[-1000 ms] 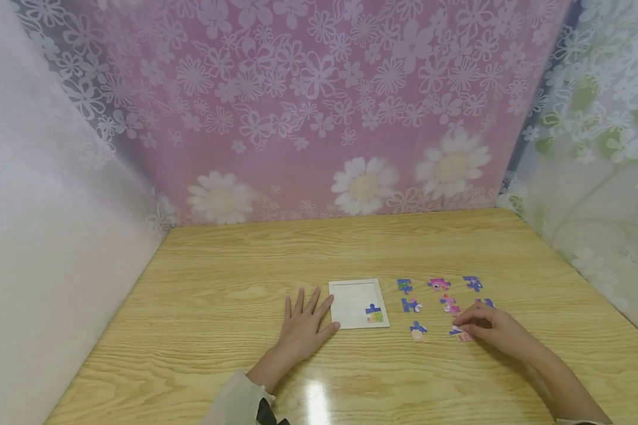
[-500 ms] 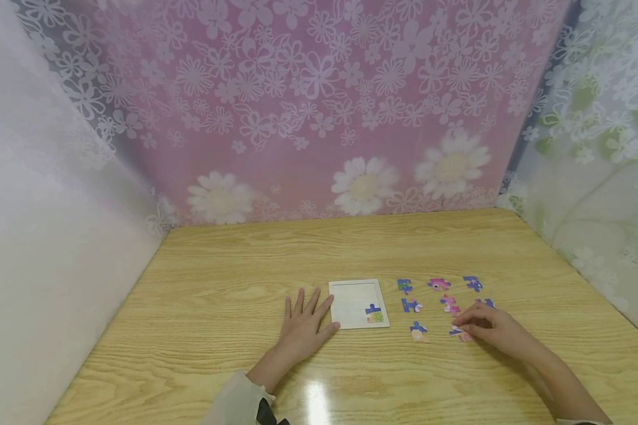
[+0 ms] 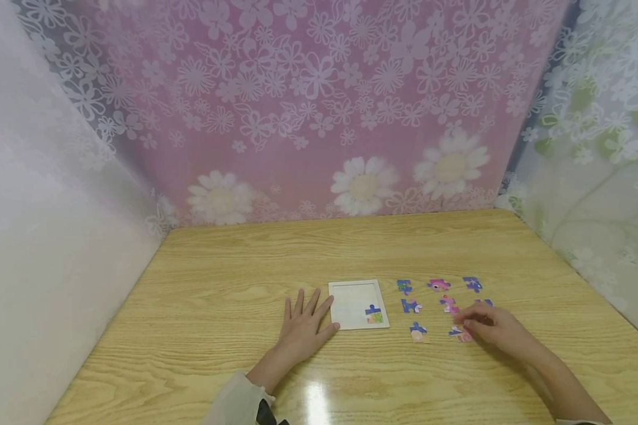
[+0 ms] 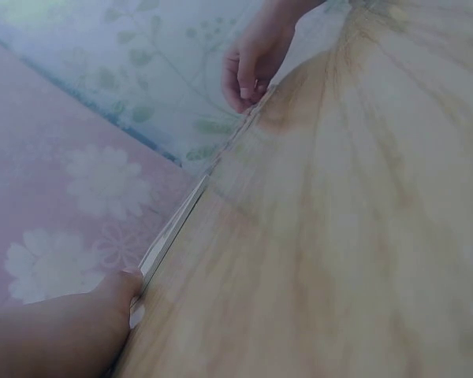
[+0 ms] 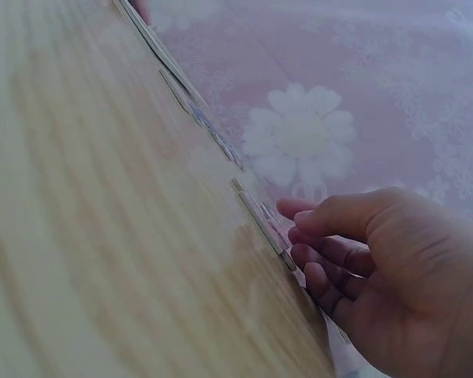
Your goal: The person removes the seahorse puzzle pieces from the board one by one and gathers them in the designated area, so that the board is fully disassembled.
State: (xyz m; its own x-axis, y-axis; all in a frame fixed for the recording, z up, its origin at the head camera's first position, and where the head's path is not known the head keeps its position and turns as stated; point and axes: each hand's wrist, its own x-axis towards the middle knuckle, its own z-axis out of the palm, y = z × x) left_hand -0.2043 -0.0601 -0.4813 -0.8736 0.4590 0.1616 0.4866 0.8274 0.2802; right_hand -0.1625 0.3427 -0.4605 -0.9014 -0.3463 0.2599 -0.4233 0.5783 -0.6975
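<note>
My left hand (image 3: 301, 332) lies flat with spread fingers to the left of a white square puzzle tray (image 3: 355, 327); its index fingertip and thumb touch the tray's left edge. One puzzle piece (image 3: 374, 314) sits in the tray's lower right corner. Beside the loose pieces, my right hand (image 3: 497, 327) hovers with loosely bent fingers and nothing visible between them. Just under its fingertips lies a pink-and-blue puzzle piece (image 3: 459, 334). In the right wrist view, the right hand (image 5: 378, 268) has its thumb and index finger above the edge-on pieces (image 5: 264, 224).
Several other loose jigsaw pieces lie in rough rows right of the tray, among them a pink one with an eye (image 3: 439, 284) and a blue-and-beige one (image 3: 418, 332). The right hand partly covers one blue piece (image 3: 486, 302). Flowered curtains (image 3: 319, 118) border the wooden table (image 3: 218, 265).
My right hand's fingertips have risen slightly from the pink-and-blue piece, and thumb and index finger stand a little farther apart. The left hand has stayed in place.
</note>
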